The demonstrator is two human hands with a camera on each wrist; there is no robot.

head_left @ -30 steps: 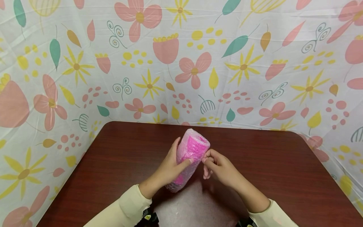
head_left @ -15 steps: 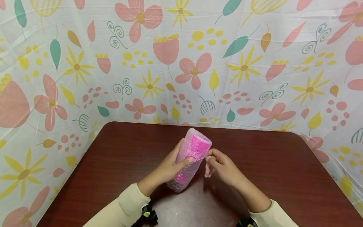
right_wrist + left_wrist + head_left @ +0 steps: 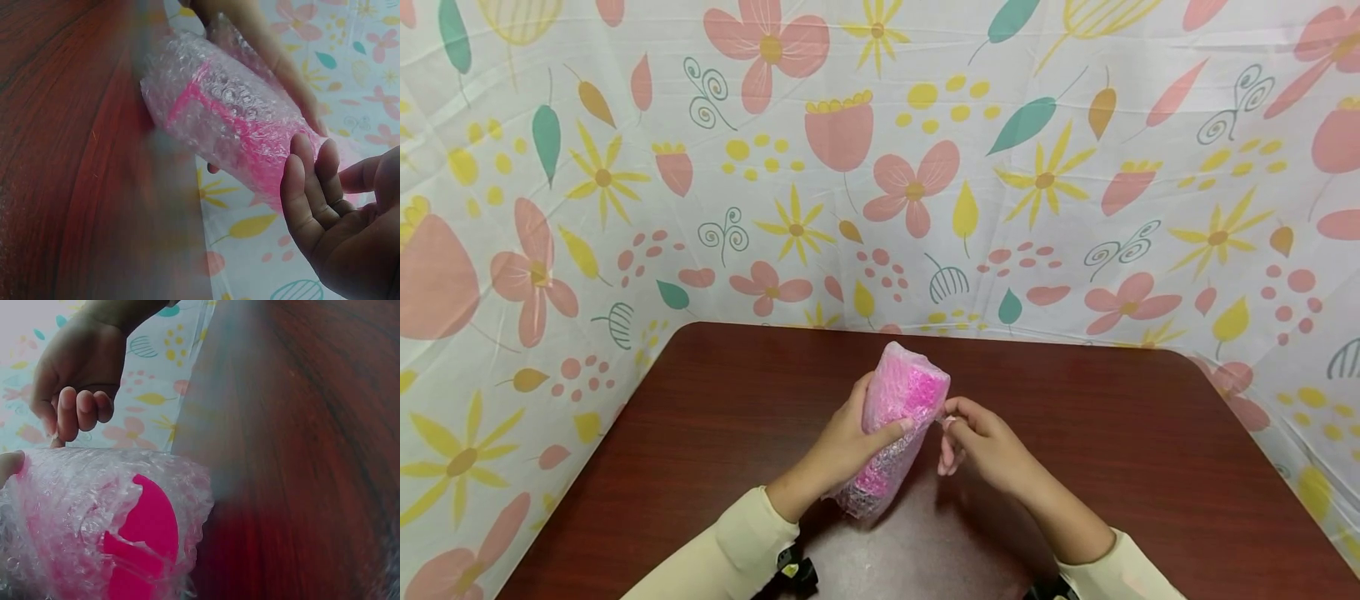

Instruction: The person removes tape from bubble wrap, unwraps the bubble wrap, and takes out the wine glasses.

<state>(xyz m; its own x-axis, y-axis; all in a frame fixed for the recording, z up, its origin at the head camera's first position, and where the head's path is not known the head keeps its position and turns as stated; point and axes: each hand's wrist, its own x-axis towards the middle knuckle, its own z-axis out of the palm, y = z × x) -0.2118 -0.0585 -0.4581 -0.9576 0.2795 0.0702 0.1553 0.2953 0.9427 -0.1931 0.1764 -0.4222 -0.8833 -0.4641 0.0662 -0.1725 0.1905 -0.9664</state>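
Observation:
A pink, roughly cylindrical object wrapped in clear bubble wrap (image 3: 901, 433) is held tilted above the table, its far end raised; the wrapping hides its kind. My left hand (image 3: 842, 433) grips it from the left, thumb across the top face. At its right side, my right hand (image 3: 981, 437) pinches the edge of the wrap between thumb and index finger, while the other fingers curl loosely. The left wrist view shows bright pink through a gap in the bubble wrap (image 3: 69, 506). More wrapped length (image 3: 212, 106) appears in the right wrist view.
A dark reddish-brown wooden table (image 3: 737, 375) lies beneath both hands. Behind it and at the sides hangs a white cloth (image 3: 880, 250) printed with flowers and leaves. Black wrist straps (image 3: 797, 575) show below the pale sleeves.
The wrapped bundle rises slightly to the right, then drops back left and turns in my left hand, showing a different side. My right hand stays close beside it with thumb and index finger together.

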